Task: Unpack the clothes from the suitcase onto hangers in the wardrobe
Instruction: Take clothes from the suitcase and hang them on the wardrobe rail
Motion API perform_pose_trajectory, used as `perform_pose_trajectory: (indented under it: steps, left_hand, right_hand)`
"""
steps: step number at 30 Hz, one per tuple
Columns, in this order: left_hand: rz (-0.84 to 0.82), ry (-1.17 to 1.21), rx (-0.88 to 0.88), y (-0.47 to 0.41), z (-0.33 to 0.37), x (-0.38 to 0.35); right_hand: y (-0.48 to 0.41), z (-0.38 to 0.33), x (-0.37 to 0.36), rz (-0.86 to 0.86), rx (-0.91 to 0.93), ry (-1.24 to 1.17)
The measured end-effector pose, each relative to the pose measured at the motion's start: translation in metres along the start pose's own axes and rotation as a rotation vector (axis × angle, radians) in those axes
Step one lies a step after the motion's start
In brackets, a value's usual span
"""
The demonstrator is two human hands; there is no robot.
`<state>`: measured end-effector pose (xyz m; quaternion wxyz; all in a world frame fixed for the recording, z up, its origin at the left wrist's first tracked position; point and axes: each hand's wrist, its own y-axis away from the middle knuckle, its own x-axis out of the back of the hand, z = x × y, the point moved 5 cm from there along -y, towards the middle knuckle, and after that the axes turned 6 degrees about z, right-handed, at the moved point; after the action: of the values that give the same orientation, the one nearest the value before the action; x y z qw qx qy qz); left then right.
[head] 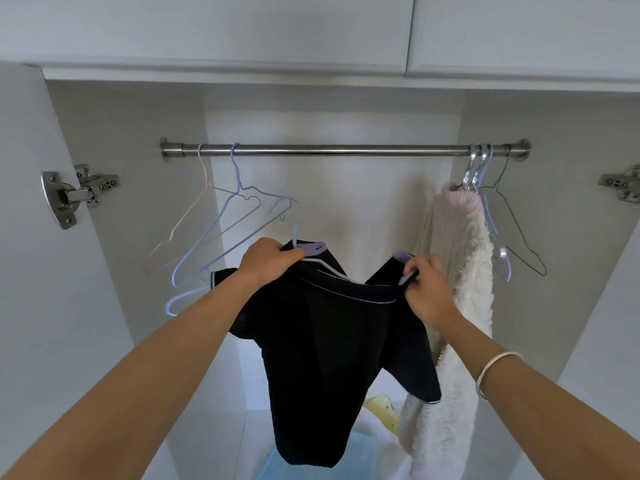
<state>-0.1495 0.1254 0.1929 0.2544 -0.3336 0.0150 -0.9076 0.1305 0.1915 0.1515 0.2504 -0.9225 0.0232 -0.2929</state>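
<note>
Black shirt (332, 341): the left hand (273, 259) curls its fingers round one shoulder together with the end of a lilac hanger (313, 249). The right hand (424, 282) pinches the opposite shoulder between thumb and fingers. The shirt hangs between both hands, below the steel rail (329, 149) and apart from it. Empty wire hangers (237, 178) hang at the rail's left end, and a fluffy white garment (460, 289) hangs at its right end. The wardrobe walls (138, 150) are white.

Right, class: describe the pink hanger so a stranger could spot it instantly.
Find the steel rail across the wardrobe and follow it to its left end. The pink hanger is the outermost one there, empty; the blue hanger beside it differs in colour.
</note>
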Motion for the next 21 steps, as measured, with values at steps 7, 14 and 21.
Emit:
perform_pose_trajectory:
  steps: [7,14,21]
  left_hand:
    - [-0.302,0.238,0.011,0.019,0.038,-0.032]
    - [-0.327,0.261,0.032,0.017,0.026,-0.013]
    - [-0.165,-0.115,-0.114,0.003,-0.005,0.014]
  right_hand:
    - [0.001,-0.069,-0.037,-0.158,0.08,-0.189]
    - [-0.008,-0.059,-0.031,-0.223,-0.047,-0.043]
    - [-0.026,-0.055,0.006,-0.172,-0.188,-0.13]
